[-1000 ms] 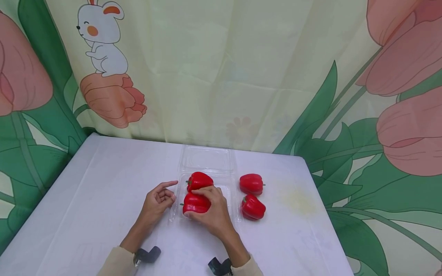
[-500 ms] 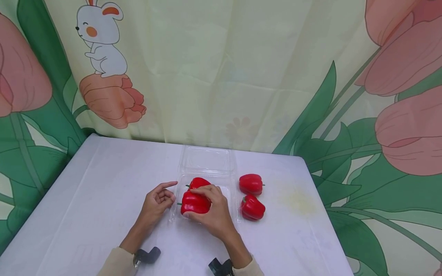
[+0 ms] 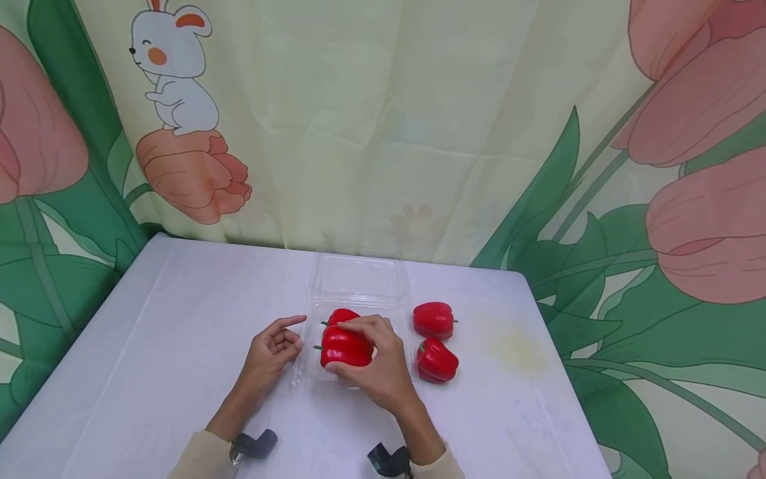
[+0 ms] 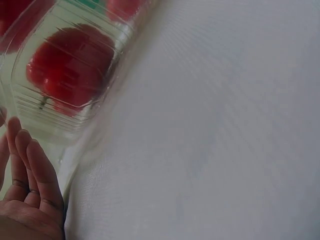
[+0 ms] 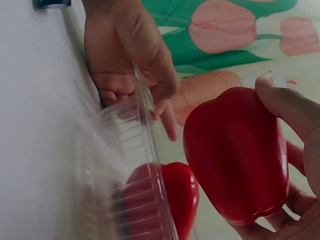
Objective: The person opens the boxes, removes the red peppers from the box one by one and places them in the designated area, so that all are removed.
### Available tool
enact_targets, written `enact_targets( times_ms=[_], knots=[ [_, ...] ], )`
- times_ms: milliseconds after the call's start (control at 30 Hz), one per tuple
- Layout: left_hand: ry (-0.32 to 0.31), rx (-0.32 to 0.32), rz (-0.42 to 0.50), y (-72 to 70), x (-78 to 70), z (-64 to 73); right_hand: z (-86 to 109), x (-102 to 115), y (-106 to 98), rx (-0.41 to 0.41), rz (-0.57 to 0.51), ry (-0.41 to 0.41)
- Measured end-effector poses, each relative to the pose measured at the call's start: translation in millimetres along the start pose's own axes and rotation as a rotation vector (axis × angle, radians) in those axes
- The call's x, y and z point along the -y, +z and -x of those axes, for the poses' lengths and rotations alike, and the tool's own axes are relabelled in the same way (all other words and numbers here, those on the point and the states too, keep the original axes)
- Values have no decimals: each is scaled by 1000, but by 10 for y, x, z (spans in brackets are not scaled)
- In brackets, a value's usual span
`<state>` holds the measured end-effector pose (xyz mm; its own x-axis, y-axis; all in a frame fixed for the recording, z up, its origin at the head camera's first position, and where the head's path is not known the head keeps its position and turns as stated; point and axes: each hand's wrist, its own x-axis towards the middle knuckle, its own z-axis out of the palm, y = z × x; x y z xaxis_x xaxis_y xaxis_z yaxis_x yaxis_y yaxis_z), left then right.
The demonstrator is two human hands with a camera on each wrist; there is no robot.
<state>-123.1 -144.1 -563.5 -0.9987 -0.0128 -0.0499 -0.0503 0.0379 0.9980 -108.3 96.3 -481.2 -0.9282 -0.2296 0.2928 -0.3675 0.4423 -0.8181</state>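
My right hand (image 3: 383,362) grips a red bell pepper (image 5: 237,155), thumb on one side and fingers on the other. It is lifted over the clear plastic clamshell container (image 3: 314,376), its stem pointing left. A second red bell pepper (image 4: 72,67) lies inside the container, partly behind the held one in the head view. At the container's left wall is my left hand (image 3: 272,349), its index finger extended along the rim and the other fingers loosely bent. The left wrist view shows those fingers nearly straight beside the container's corner.
The container's lid (image 3: 359,276) lies folded back toward the curtain. Right of the container, two more red bell peppers (image 3: 433,320) (image 3: 437,360) rest on the white-covered table (image 3: 179,346). A printed curtain (image 3: 383,133) hangs behind the table.
The right hand has brought its bell pepper slightly up and to the right, away from the container's left wall. The pepper behind it sits a little lower than before. The left hand stays put.
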Motion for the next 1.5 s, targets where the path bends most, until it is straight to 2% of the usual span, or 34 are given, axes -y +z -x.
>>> enact_targets(
  times_ms=[467,867,1500],
  knots=[
    [9,5,40,-1,1,-21,-76,-11,-251,-71,11,12],
    [-10,-2,24,5,-13,-14,-157,-70,-496,-112,5,10],
    [-27,-4,3,0,-13,-14,-231,-148,-839,-201,68,12]
  ],
)
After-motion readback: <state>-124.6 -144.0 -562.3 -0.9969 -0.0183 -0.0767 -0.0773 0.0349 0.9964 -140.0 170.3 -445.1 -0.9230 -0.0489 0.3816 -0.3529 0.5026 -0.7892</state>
